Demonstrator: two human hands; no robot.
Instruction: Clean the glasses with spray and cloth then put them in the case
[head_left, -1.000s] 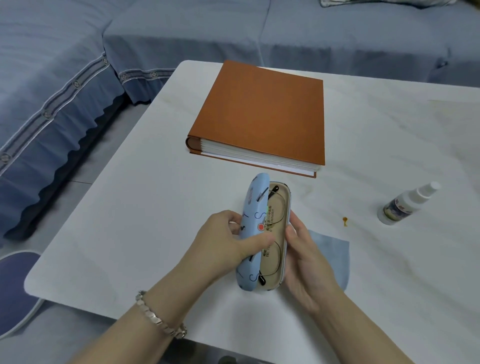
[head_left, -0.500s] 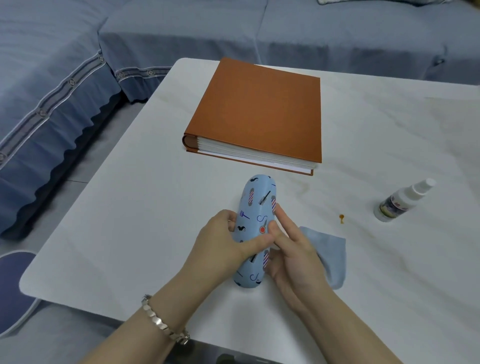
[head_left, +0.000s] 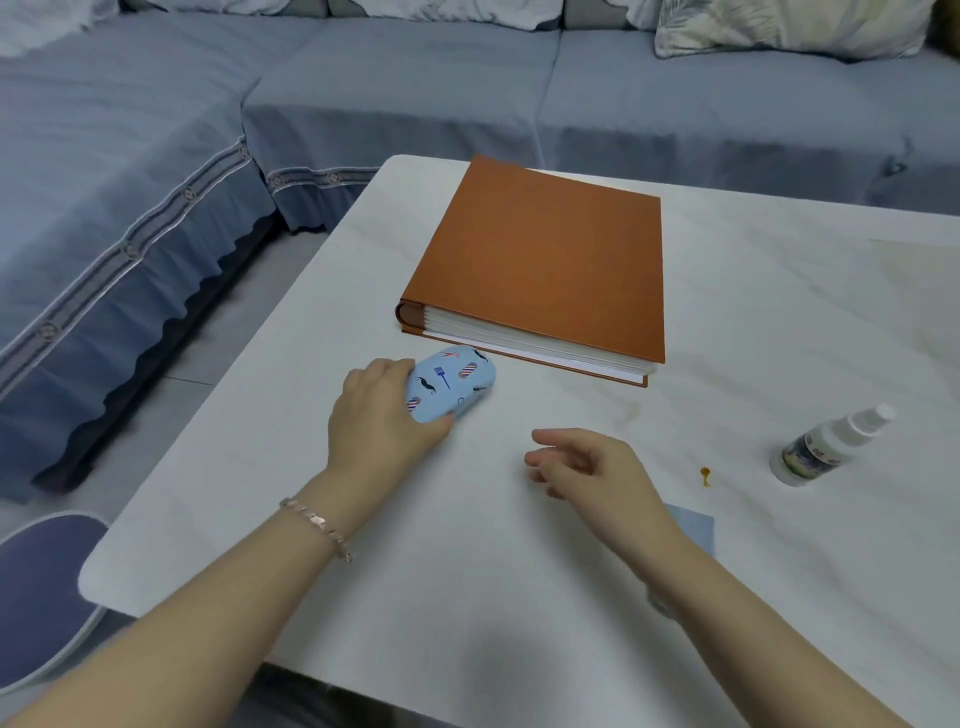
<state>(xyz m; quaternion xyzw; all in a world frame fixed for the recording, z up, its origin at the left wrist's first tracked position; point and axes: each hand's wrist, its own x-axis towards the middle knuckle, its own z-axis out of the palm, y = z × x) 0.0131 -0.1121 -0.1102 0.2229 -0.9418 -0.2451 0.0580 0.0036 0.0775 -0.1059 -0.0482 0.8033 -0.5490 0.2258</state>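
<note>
The light blue patterned glasses case (head_left: 451, 383) lies closed on the white table (head_left: 519, 597), just in front of the orange book. My left hand (head_left: 382, 421) grips its near end. The glasses are hidden inside the case. My right hand (head_left: 592, 467) hovers over the table to the right of the case, fingers loosely apart and holding nothing. A blue cleaning cloth (head_left: 693, 527) peeks out from behind my right wrist. The white spray bottle (head_left: 826, 447) lies on its side at the right.
A thick orange book (head_left: 540, 265) lies at the back of the table. A small orange speck (head_left: 705, 475) sits near the bottle. A blue sofa (head_left: 363, 93) wraps around the far and left sides. A round blue stool (head_left: 36, 587) stands at the lower left.
The case lid was shut over the glasses. My left hand moved the closed case away toward the book and set it down. My right hand let go and pulled back.
</note>
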